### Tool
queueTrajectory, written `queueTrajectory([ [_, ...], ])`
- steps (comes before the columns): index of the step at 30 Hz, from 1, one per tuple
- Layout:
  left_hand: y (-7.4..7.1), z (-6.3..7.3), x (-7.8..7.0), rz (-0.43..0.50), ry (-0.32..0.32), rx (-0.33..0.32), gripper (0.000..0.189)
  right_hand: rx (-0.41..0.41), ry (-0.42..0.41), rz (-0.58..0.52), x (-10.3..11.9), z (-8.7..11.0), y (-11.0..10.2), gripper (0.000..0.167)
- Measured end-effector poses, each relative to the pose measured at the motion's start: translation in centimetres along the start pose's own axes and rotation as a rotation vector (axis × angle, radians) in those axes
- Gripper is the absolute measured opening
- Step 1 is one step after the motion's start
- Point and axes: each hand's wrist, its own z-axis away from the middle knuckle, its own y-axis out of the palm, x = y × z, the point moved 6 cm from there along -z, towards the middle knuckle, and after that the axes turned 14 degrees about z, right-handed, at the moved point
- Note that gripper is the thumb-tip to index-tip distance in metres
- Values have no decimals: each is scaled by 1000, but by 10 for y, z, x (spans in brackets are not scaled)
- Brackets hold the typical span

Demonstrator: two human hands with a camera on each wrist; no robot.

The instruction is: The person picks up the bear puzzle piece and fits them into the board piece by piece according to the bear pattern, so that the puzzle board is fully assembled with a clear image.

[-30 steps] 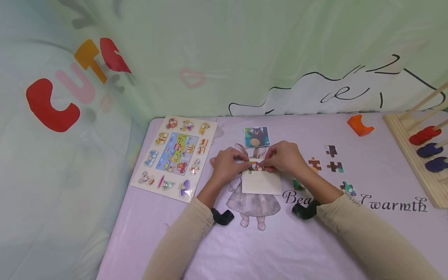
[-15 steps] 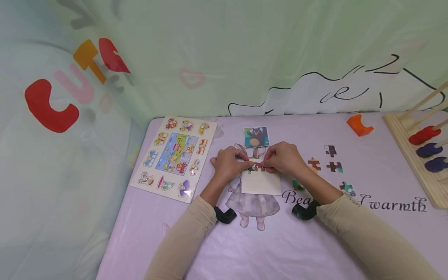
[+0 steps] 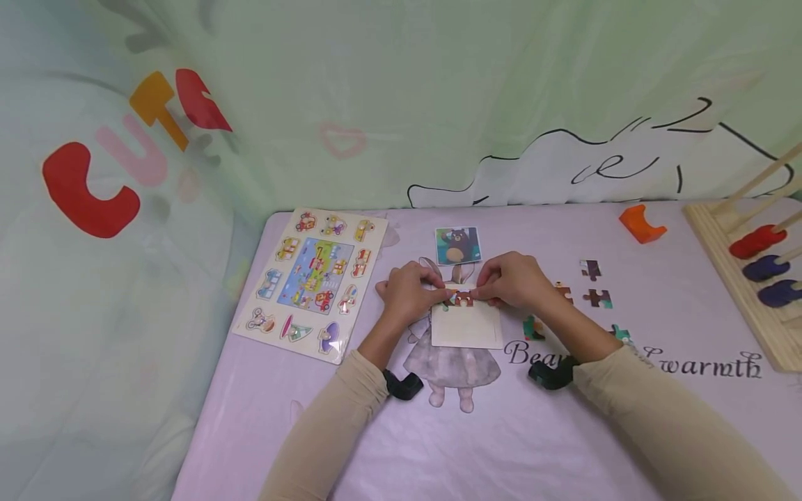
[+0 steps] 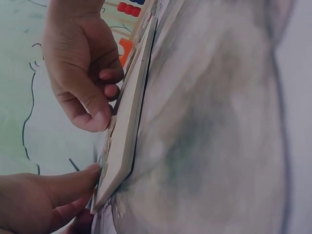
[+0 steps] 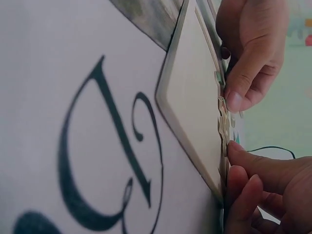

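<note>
A pale square puzzle board (image 3: 466,327) lies in front of me, with small jigsaw pieces (image 3: 464,299) along its far edge; one shows a brown bear's face. My left hand (image 3: 410,292) grips the board's far left corner, its thumb on the left piece. From the right, my right hand (image 3: 514,282) has its thumb and curled fingers at the right side of the bear-face piece. The left wrist view shows the right thumb tip (image 4: 103,119) close over the pieces. Just beyond the board lies a bear picture card (image 3: 458,245).
Several loose jigsaw pieces (image 3: 597,298) lie right of the board, some partly behind the right forearm. A vehicle peg puzzle (image 3: 347,334) sits at left. At the right stand an orange block (image 3: 642,224) and a wooden bead frame (image 3: 745,299).
My right hand has shifted slightly to the right, uncovering more of the bear-face piece. The left hand stays at the board's corner.
</note>
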Motion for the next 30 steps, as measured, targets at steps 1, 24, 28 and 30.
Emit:
queueTrajectory([
  [1,0,0,0,0,1,1,16,2,0,0,0,0,0,22],
  [24,3,0,-3,-54,-1,-10,26,27,3,-14,-2,-3,2,22],
  [28,3,1,-4,-45,3,-20,26,22,3,-13,-1,-2,2,22],
  [30,3,2,-4,-41,2,-26,25,20,4,-15,-1,-2,2,23],
])
